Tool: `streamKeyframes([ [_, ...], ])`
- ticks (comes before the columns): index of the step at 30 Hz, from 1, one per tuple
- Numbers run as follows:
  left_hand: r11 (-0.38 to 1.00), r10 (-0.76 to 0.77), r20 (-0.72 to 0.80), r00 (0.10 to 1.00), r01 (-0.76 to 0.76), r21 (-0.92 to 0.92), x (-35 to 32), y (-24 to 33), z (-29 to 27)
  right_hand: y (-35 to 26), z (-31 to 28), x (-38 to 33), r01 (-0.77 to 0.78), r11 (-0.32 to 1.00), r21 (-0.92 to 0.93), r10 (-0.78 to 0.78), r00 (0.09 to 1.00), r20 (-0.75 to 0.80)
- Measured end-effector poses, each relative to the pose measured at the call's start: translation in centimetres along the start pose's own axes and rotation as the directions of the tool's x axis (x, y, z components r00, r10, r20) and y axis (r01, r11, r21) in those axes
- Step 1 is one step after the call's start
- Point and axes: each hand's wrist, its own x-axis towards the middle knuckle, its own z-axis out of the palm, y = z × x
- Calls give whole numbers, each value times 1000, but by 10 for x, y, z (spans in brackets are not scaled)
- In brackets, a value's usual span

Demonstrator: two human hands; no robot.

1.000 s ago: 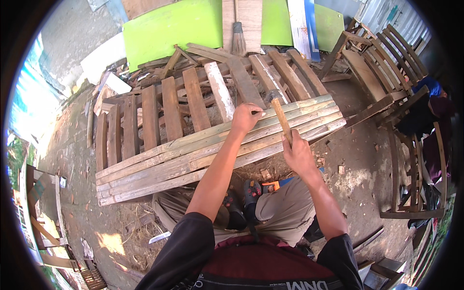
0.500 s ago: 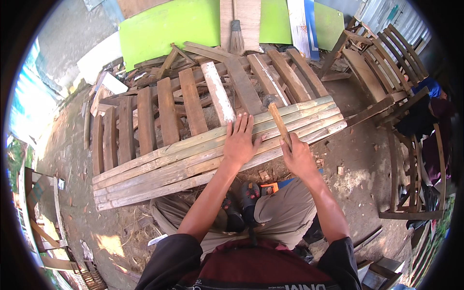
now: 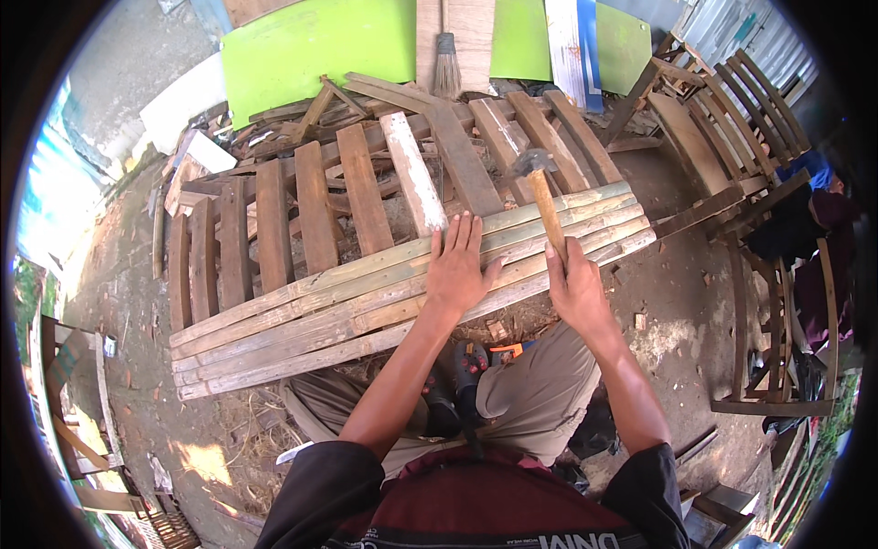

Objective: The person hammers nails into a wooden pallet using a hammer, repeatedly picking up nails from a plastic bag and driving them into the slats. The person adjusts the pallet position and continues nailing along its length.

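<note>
My right hand (image 3: 578,285) is wrapped round the wooden handle of a hammer (image 3: 541,197), whose dark metal head hangs over the far edge of the bamboo strips. Fingers spread, my left hand (image 3: 460,270) lies flat on the split bamboo strips (image 3: 320,306). These pale strips run side by side across the near ends of several brown wooden slats (image 3: 364,188). One slat with peeling white paint (image 3: 413,174) meets the bamboo just beyond my left fingertips. I cannot make out any nail under either hand.
A broom (image 3: 446,69) leans at the back before green panels (image 3: 320,55). Wooden chairs (image 3: 704,137) stand at the far right, and another chair frame (image 3: 777,320) is nearer. Scrap wood lies behind the slats. An orange-handled tool (image 3: 506,352) lies by my feet.
The hammer has risen off the bamboo and swung slightly right, its head now higher. My right hand has moved a little right with it. My left hand stays flat in nearly the same place.
</note>
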Motion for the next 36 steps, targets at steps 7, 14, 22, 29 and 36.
streamKeyframes([
  [7, 1000, -12, 2, 1000, 12, 9, -1, -2, 1, -14, -16, 9, 85, 996, 8, -85, 996, 3],
  [14, 1000, -16, 21, 1000, 17, -25, 2, 2, 0, 15, 8, -4, 22, 960, -279, 11, 993, 115],
  [22, 1000, -18, 35, 999, 18, -9, 1, 3, -2, -1, 11, 2, 90, 996, -27, -92, 993, -69],
  [29, 999, -39, 101, 994, 37, 18, 2, 1, -11, 1, -4, -1, 48, 999, 20, -49, 998, 39],
  [36, 1000, -10, 75, 997, 10, -6, 2, 8, -5, 54, 34, -4, 140, 989, -50, -141, 990, -26],
])
